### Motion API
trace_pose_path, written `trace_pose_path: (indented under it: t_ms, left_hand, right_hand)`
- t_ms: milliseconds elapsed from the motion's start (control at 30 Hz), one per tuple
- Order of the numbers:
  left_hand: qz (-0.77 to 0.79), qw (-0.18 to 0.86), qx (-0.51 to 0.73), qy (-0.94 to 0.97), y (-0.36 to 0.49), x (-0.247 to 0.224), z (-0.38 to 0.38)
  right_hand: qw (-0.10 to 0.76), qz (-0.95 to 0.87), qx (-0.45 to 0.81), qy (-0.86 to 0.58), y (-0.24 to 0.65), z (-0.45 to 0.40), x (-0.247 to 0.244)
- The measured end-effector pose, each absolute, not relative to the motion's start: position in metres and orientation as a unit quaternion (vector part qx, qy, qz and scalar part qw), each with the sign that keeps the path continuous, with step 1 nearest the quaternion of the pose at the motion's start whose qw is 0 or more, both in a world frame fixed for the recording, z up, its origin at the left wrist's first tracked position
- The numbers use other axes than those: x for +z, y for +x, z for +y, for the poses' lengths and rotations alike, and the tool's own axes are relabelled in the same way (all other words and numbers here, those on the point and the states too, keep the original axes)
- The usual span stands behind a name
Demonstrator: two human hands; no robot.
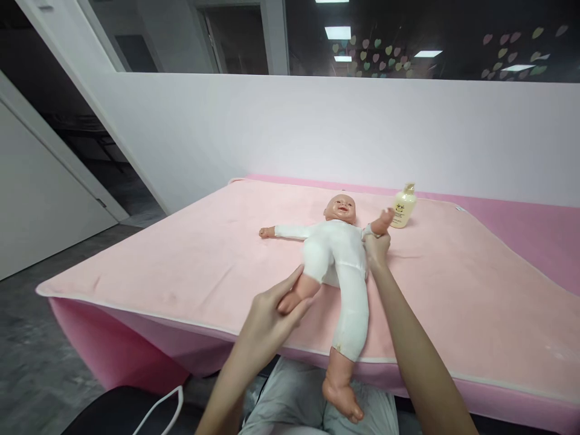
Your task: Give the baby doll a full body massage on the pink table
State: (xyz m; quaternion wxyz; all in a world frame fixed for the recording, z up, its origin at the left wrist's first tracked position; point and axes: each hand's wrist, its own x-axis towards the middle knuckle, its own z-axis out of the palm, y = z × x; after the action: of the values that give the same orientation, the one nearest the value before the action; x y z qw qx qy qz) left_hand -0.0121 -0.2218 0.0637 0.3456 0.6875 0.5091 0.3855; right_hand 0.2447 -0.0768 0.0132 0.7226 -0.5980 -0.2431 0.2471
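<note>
In the head view, our left hand (272, 311) grips the baby doll (338, 254) by its bent lower leg, while our right hand (377, 244) clasps its forearm; it lies face up on the pink blanket (181, 254), near the pump bottle (403, 208).

The small print on the bottle (403, 208) is unreadable.

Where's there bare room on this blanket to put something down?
Left of the doll, out to the blanket's left edge, and right of the right forearm. Crowded: the doll, with left hand and right hand holding it, and the bottle.
</note>
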Motion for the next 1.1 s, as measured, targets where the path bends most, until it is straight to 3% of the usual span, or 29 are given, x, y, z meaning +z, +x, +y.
trace_pose_path:
  t_ms: [133, 233, 500, 633, 767, 933, 1100]
  left_hand:
    - [0.470, 0.329, 0.391, 0.720, 0.031, 0.059, -0.176]
    - [0.464, 0.285, 0.383, 0.746, 0.044, 0.061, -0.165]
    - [0.495, 0.263, 0.332, 0.759, -0.020, 0.070, -0.251]
    - [0.521, 0.249, 0.349, 0.738, -0.034, 0.064, -0.259]
    - [0.472, 0.275, 0.377, 0.748, -0.003, 0.060, -0.215]
    - [0.446, 0.277, 0.383, 0.760, 0.048, 0.056, -0.153]
    - [0.444, 0.286, 0.379, 0.760, 0.027, 0.066, -0.182]
  right_hand:
    - [0.593, -0.527, 0.099, -0.601, 0.222, -0.085, 0.017]
    - [0.538, -0.603, 0.070, -0.585, 0.217, -0.090, 0.022]
    - [0.721, -0.244, 0.302, -0.575, 0.246, -0.083, 0.023]
    - [0.759, -0.142, 0.319, -0.550, 0.253, -0.079, 0.019]
    - [0.711, -0.300, 0.235, -0.590, 0.238, -0.083, 0.020]
    - [0.562, -0.587, 0.089, -0.575, 0.215, -0.094, 0.025]
    - [0.645, -0.408, 0.205, -0.613, 0.233, -0.089, 0.023]
